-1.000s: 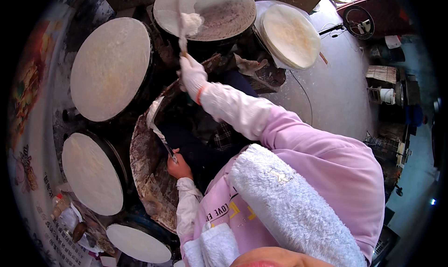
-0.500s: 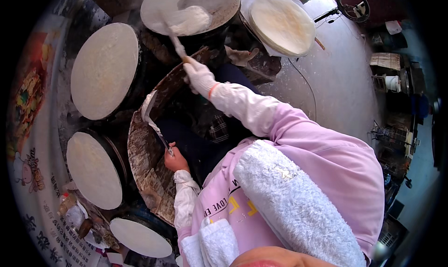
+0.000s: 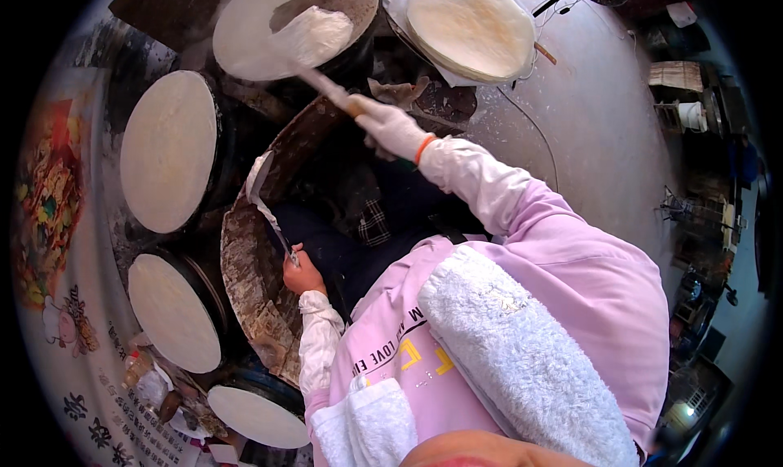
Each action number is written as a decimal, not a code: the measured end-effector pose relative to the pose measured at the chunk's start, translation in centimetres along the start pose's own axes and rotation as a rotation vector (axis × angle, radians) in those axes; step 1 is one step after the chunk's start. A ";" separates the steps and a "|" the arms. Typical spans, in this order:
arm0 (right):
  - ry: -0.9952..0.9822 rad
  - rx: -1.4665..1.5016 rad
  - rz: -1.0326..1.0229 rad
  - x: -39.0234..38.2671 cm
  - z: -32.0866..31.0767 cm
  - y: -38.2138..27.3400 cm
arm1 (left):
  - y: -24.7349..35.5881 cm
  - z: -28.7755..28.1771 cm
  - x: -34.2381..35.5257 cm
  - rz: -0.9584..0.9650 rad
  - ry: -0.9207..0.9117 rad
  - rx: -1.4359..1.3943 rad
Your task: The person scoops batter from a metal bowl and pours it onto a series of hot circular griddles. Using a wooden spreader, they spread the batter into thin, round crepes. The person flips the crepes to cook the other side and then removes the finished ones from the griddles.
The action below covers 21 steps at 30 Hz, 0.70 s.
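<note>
My right hand (image 3: 393, 128), in a white glove, is closed round the handle of a batter spreader (image 3: 322, 85). The spreader's far end is smeared by motion over the round griddle (image 3: 359, 10) at the top. On that griddle a pale ring of batter lies spread, with a thicker lump of batter (image 3: 320, 35) beside a bare patch. Bare and closed, my left hand (image 3: 303, 273) grips the handle of a batter-coated scraper (image 3: 263, 191). Its white blade stands beside the curved, crusted wooden rim (image 3: 245, 283) in front of me.
Thin round flatbreads cover further griddles on the left: one upper (image 3: 169, 151), one middle (image 3: 174, 313), one lower (image 3: 258, 416). A stack of flatbreads (image 3: 471, 26) sits at the upper right on white cloth. A cable (image 3: 534, 124) runs over the floor.
My right hand has moved right and slightly down, and the spreader lies more slanted. The batter ring on the top griddle reaches further round. My left hand stays nearly in place.
</note>
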State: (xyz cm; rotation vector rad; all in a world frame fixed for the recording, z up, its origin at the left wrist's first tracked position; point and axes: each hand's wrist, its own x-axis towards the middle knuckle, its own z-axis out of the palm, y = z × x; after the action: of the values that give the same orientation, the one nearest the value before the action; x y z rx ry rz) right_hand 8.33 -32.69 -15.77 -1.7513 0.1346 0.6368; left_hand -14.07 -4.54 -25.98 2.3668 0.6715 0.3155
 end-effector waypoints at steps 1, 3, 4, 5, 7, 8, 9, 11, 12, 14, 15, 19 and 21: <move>0.058 -0.021 -0.006 0.4 -2.1 0.0 | -0.1 0.1 0.0 -0.002 -0.002 0.000; 0.101 0.030 -0.016 1.5 -6.3 -0.7 | -0.3 0.3 0.1 0.002 -0.011 0.016; 0.092 0.101 -0.021 2.6 -8.4 -1.0 | -0.5 0.3 0.2 0.010 -0.019 0.028; 0.095 0.036 -0.072 4.1 -10.1 -1.0 | -0.4 0.5 0.5 0.020 -0.027 0.041; 0.025 0.057 -0.052 3.6 -10.4 -3.0 | -0.4 0.6 0.4 0.014 -0.020 0.045; -0.094 0.199 -0.046 2.3 -9.3 -3.9 | -0.5 0.7 0.3 0.006 -0.014 0.048; -0.126 0.090 -0.024 1.5 -8.8 -3.0 | 0.0 0.9 0.6 0.009 -0.023 0.056; -0.140 -0.059 0.013 0.9 -7.5 -0.1 | 1.1 1.0 0.8 -0.002 -0.030 0.077; -0.114 -0.101 0.026 0.5 -7.6 1.3 | 1.0 1.1 0.9 0.002 -0.031 0.076; 0.075 -0.065 -0.124 1.9 -9.8 4.0 | 0.7 1.2 0.8 0.015 -0.036 0.073; 0.110 -0.105 -0.201 4.0 -12.0 5.3 | 0.8 1.1 0.9 0.022 -0.036 0.075; 0.072 -0.078 -0.074 3.7 -14.6 -1.0 | 0.4 1.0 0.6 0.007 -0.039 0.106; -0.063 -0.067 -0.051 3.2 -14.7 -0.5 | 0.3 1.1 0.9 0.011 -0.051 0.112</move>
State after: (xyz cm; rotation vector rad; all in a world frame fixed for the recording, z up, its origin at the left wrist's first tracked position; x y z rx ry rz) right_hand 16.25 -45.40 -14.77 -1.7909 0.0247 0.6653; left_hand -12.81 -4.86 -26.58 2.4765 0.6682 0.2266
